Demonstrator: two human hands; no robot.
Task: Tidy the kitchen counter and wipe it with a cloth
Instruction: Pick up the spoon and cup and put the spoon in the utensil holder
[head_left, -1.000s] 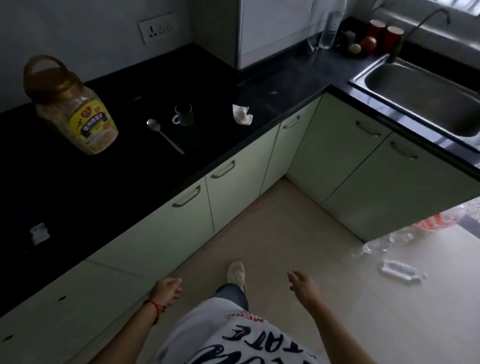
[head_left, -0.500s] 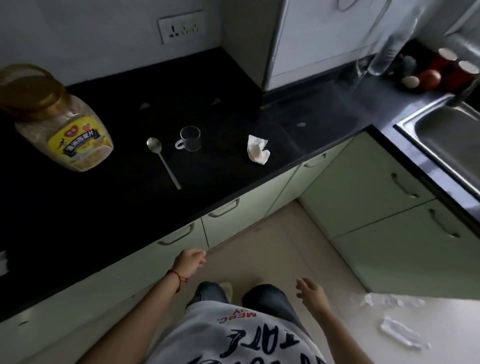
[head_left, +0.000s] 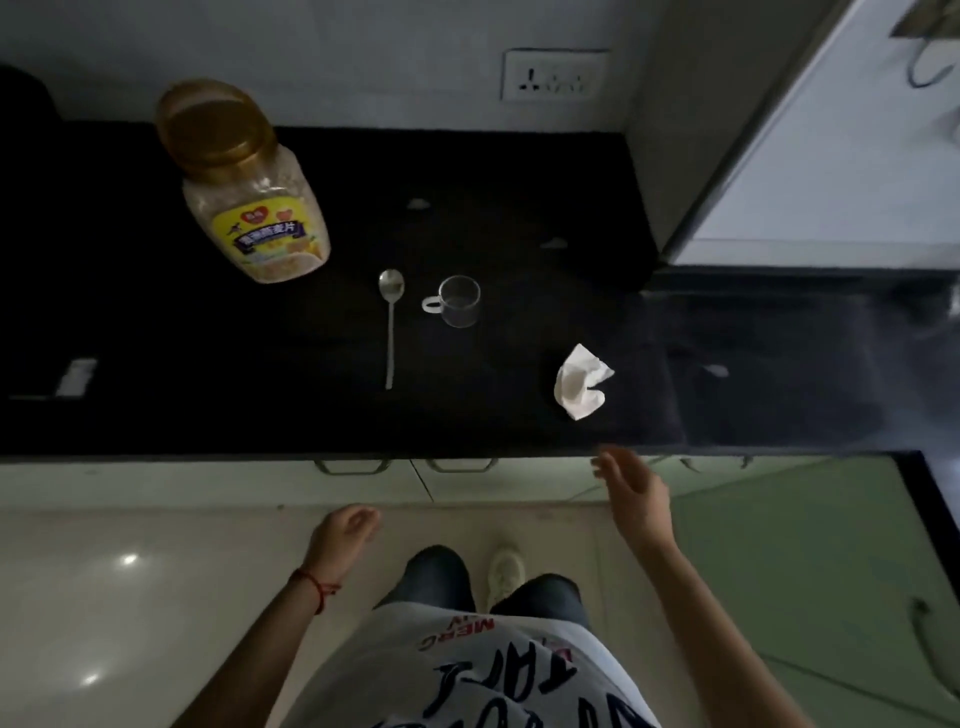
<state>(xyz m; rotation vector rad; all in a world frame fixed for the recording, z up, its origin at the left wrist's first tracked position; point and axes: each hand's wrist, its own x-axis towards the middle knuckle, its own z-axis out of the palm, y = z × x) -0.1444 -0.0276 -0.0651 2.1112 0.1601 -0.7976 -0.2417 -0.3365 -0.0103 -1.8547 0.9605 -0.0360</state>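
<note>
Black counter (head_left: 156, 415) with crumpled white cloth (head_left: 581, 382); right hand (head_left: 631, 496) spread, left hand (head_left: 343, 532) loosely curled, both empty

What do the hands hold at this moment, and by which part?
Nothing is held. The left hand hangs loosely curled and empty. The right hand is open, raised near the counter edge, just below the crumpled tissue, not touching it.

Dark rounded object (head_left: 23, 98), far left of black counter (head_left: 156, 405): cut by frame edge, unidentifiable. Small pale rectangular item (head_left: 77, 376) on counter: too dim to identify. Yellow jar label (head_left: 270, 236): print illegible. Right hand (head_left: 631, 493): fingertips motion-blurred. Both forearms run out at bottom edge.
</note>
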